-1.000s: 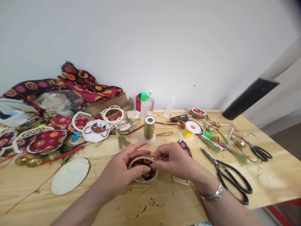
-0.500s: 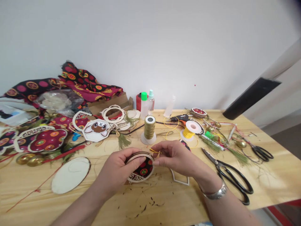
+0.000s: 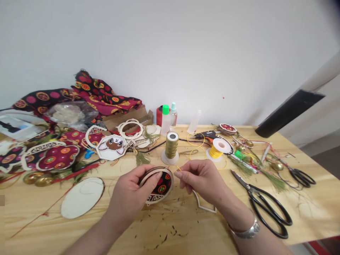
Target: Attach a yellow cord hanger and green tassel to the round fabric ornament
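Note:
My left hand (image 3: 132,191) grips a round wooden ornament (image 3: 162,184) by its left side, thumb on the front. Dark patterned fabric fills its frame, with a cut-out fret pattern along the bottom. Just right of its top edge, my right hand (image 3: 200,179) pinches a thin yellow cord (image 3: 178,168) between thumb and fingertips; the cord's tip lies near the small loop at the ornament's top. Behind the hands stand a spool of olive thread (image 3: 172,147) and a spool of yellow cord (image 3: 219,150). A white angular frame piece (image 3: 205,206) lies partly under my right hand.
Large black scissors (image 3: 261,198) lie to the right, smaller scissors (image 3: 302,177) beyond. Left is a white oval disc (image 3: 83,198), then fabric-covered pieces (image 3: 58,157) and an octagonal animal picture (image 3: 111,147). Glue bottles (image 3: 165,122) and a glue gun (image 3: 207,135) are at the back.
My right hand has shifted its pinch closer to the cord's end beside the ornament's top, its fingers curling more. The ornament has tilted slightly in my left hand. The view has shifted a little.

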Demonstrator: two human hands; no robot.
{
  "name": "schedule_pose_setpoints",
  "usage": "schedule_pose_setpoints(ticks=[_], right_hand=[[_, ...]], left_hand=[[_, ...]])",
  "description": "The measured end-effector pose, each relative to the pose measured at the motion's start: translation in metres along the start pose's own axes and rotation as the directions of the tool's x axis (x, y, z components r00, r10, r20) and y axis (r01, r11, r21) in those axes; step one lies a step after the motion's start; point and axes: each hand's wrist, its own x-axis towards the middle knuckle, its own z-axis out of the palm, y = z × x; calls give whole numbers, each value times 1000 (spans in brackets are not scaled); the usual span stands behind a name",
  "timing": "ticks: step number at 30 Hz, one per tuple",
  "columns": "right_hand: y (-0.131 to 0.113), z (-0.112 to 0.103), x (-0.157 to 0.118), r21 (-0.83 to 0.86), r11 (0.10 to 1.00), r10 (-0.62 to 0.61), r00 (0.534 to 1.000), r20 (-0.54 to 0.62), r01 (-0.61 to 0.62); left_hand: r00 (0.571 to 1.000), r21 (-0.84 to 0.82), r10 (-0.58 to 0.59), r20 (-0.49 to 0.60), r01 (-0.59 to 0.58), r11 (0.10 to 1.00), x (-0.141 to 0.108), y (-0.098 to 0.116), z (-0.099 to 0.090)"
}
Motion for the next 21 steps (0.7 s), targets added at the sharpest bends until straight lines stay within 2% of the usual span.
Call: schedule_pose_setpoints(ticks=[2, 5, 9, 21], right_hand=[[1, 5, -2, 48, 999, 22, 1000, -7, -22], [2, 11, -3, 78, 995, 64, 998, -1, -64], [5, 14, -4, 79, 993, 85, 996, 14, -86], [6, 16, -3, 74, 993, 94, 995, 18, -95]], left_hand=[[994, 87, 109, -14, -108, 990, -1, -2, 0], [967, 227, 250, 40, -253, 941, -1, -7, -2], [925, 354, 366, 104, -379, 855, -2, -13, -6], [861, 447, 492, 124, -492, 747, -3, -16, -3]])
